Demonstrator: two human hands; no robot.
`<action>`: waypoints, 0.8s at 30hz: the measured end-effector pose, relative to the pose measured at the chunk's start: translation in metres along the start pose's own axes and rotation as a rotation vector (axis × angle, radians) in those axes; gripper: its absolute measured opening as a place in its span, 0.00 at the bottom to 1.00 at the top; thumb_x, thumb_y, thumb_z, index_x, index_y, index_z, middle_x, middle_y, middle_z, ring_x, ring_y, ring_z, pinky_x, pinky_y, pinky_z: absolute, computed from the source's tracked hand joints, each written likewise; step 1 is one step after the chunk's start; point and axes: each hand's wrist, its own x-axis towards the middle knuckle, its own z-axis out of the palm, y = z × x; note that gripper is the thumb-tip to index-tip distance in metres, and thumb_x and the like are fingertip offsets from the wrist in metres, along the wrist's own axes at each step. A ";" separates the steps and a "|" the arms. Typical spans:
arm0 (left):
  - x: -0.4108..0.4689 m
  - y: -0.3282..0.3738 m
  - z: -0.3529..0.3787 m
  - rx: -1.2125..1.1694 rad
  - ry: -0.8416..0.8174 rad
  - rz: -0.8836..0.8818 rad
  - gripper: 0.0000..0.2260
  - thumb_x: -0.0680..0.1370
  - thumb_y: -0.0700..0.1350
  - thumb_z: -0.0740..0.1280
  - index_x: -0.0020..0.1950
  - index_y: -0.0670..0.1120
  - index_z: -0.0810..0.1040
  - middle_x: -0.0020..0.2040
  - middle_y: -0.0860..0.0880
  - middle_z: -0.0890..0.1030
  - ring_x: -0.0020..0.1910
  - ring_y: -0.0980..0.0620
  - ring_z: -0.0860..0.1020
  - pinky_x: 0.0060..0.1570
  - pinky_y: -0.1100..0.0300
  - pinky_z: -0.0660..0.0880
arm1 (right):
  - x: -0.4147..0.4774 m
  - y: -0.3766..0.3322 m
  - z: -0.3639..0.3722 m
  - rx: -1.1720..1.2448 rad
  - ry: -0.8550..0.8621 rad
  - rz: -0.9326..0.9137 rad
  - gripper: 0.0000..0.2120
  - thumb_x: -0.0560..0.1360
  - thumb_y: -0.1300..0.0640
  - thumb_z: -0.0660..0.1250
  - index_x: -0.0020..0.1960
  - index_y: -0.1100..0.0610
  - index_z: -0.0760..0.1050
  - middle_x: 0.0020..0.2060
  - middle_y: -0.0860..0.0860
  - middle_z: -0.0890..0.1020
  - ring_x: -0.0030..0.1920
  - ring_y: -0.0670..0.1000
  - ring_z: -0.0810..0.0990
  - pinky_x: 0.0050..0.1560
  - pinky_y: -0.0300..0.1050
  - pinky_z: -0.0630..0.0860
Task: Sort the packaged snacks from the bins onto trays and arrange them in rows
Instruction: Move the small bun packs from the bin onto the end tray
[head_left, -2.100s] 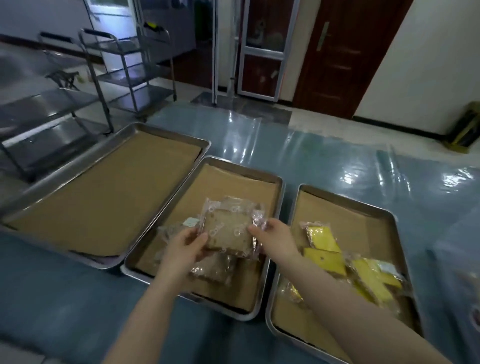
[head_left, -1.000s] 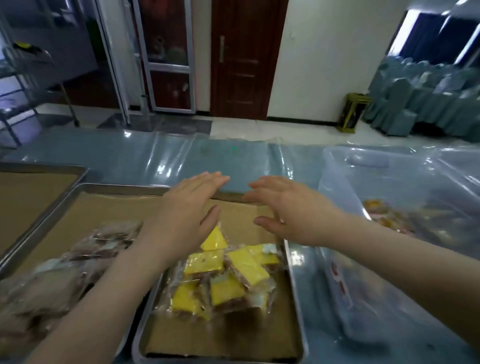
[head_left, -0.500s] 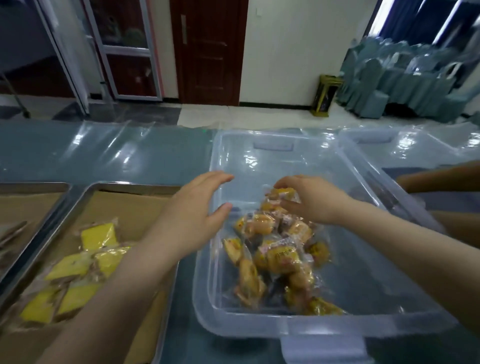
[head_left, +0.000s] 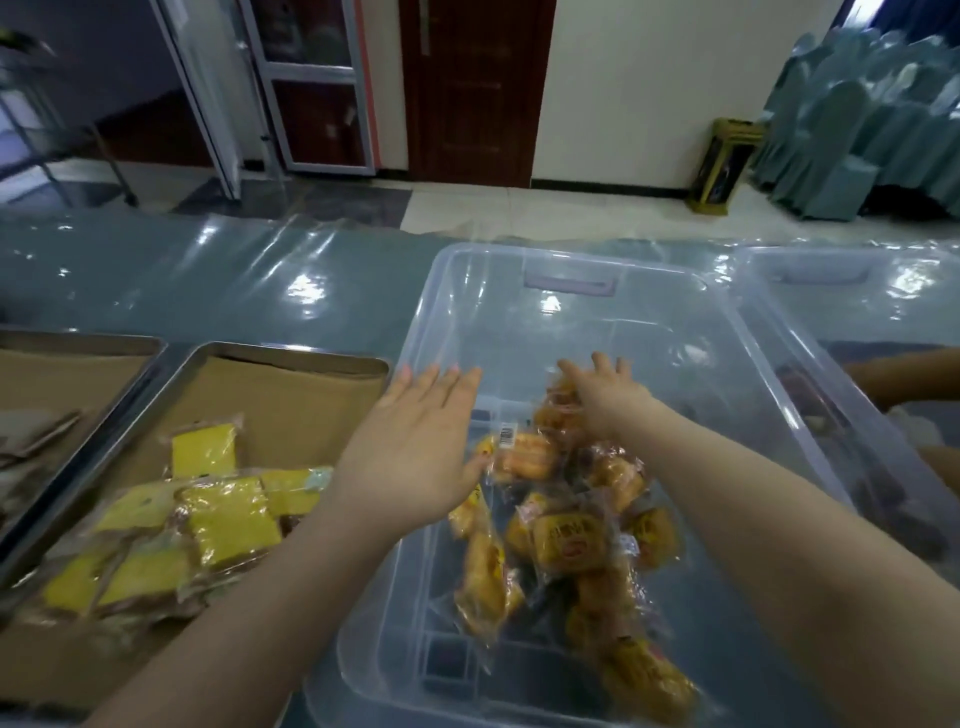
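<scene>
A clear plastic bin (head_left: 415, 332) stands in front of me with a pile of orange packaged snacks (head_left: 571, 540) in it. My left hand (head_left: 421, 447) hovers over the bin's left wall with its fingers straight and holds nothing. My right hand (head_left: 608, 400) is inside the bin, lying on the top of the pile with fingers spread forward. To the left, a metal tray (head_left: 291, 351) lined with brown paper carries a loose heap of yellow packaged snacks (head_left: 228, 519).
A second metal tray (head_left: 72, 338) with brownish packs shows at the far left edge. Another clear bin (head_left: 831, 270) stands to the right, with another person's arm (head_left: 904, 379) reaching over it. Shiny plastic sheeting covers the table.
My view swung right from the trays to the bin. Both hands moved over it. My right hand, curled on a pack half a second ago, now has its fingers spread.
</scene>
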 end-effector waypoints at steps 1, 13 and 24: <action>0.000 0.000 0.000 0.011 -0.004 0.000 0.34 0.78 0.59 0.56 0.77 0.46 0.44 0.77 0.46 0.54 0.76 0.49 0.50 0.72 0.54 0.39 | 0.006 0.000 0.006 -0.009 -0.017 0.008 0.45 0.72 0.58 0.71 0.75 0.41 0.43 0.74 0.57 0.52 0.73 0.68 0.49 0.61 0.69 0.68; 0.000 0.002 0.004 0.123 0.027 0.036 0.30 0.78 0.55 0.56 0.76 0.45 0.52 0.74 0.46 0.61 0.74 0.47 0.55 0.72 0.53 0.40 | 0.013 -0.010 0.062 -0.042 -0.080 -0.292 0.51 0.57 0.32 0.74 0.72 0.41 0.53 0.73 0.52 0.56 0.74 0.63 0.49 0.66 0.68 0.62; 0.002 0.002 0.004 0.121 0.040 0.036 0.25 0.76 0.51 0.60 0.72 0.45 0.61 0.68 0.47 0.69 0.70 0.47 0.62 0.72 0.53 0.42 | -0.002 -0.020 0.059 0.111 -0.016 -0.212 0.31 0.70 0.54 0.70 0.68 0.40 0.62 0.65 0.53 0.65 0.50 0.54 0.75 0.45 0.45 0.76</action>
